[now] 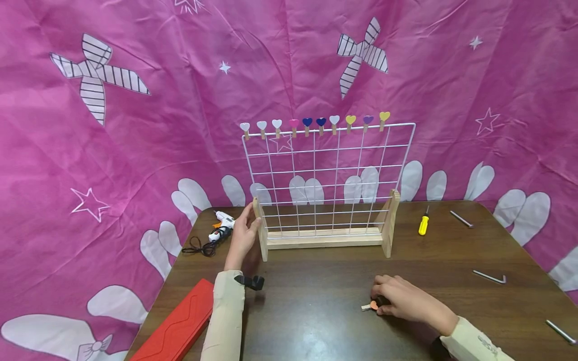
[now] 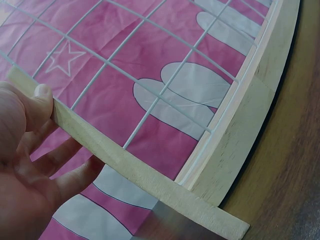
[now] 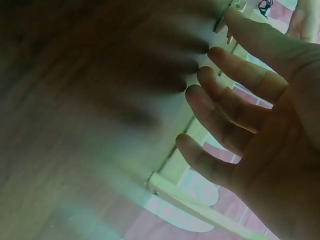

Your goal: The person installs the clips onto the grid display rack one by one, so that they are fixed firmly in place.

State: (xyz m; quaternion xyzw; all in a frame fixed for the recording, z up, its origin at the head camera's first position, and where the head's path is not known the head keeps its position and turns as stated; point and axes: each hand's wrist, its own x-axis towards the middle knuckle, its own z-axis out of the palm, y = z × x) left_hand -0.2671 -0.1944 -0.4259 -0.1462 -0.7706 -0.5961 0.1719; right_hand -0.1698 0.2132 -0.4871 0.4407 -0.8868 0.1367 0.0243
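Observation:
A white wire grid (image 1: 334, 160) stands upright in a wooden stand (image 1: 325, 241), with several heart-topped clothespins (image 1: 321, 122) clipped along its top bar in white, pink, blue, yellow and purple. My left hand (image 1: 244, 233) grips the stand's left side post (image 2: 115, 157), thumb in front and fingers behind. Low over the table, my right hand (image 1: 406, 298) has its fingers apart and bent downward in the right wrist view. Its thumb and index fingertips are right at a small clothespin with an orange heart (image 1: 373, 305), which lies on the table.
A white glue gun (image 1: 223, 220) with a black cord lies left of the stand. A red box (image 1: 180, 323) sits at front left. To the right are a yellow screwdriver (image 1: 423, 225), a metal rod (image 1: 461, 219), a bent hex key (image 1: 489, 276) and another rod (image 1: 561, 332).

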